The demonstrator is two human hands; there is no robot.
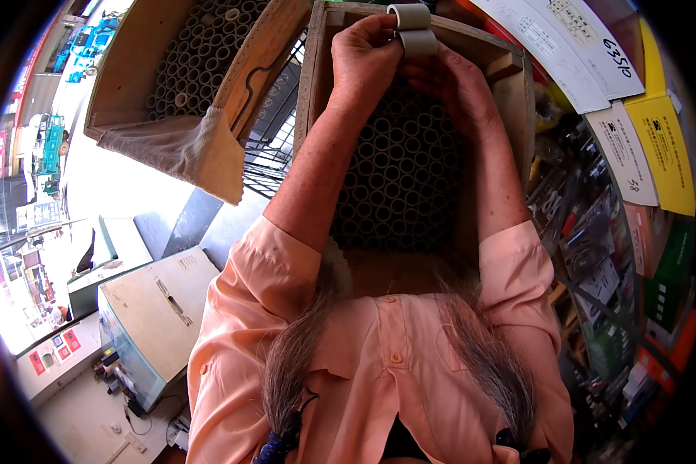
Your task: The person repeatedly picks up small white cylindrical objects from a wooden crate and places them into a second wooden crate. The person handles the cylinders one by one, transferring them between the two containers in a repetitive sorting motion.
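At the far side of the wooden box, my left hand (366,63) is closed in a pinch on two short pale grey pipe sleeves (419,43), held one beyond the other. My right hand (465,87) is cupped just right of and below the sleeves, its fingers loosely apart and partly in shadow. Its fingertips come close to the nearer sleeve; whether they touch it I cannot tell. Beneath both forearms, the wooden box (527,116) holds many similar grey sleeves (392,188) on end, their round openings facing up in packed rows.
To the left, a second wooden box (267,54) holds more sleeves, with a pale cloth (201,151) over its near edge. A black wire rack (267,166) stands between the boxes. White and yellow cartons (667,151) line the right. A glass-sided cabinet (158,309) is at lower left.
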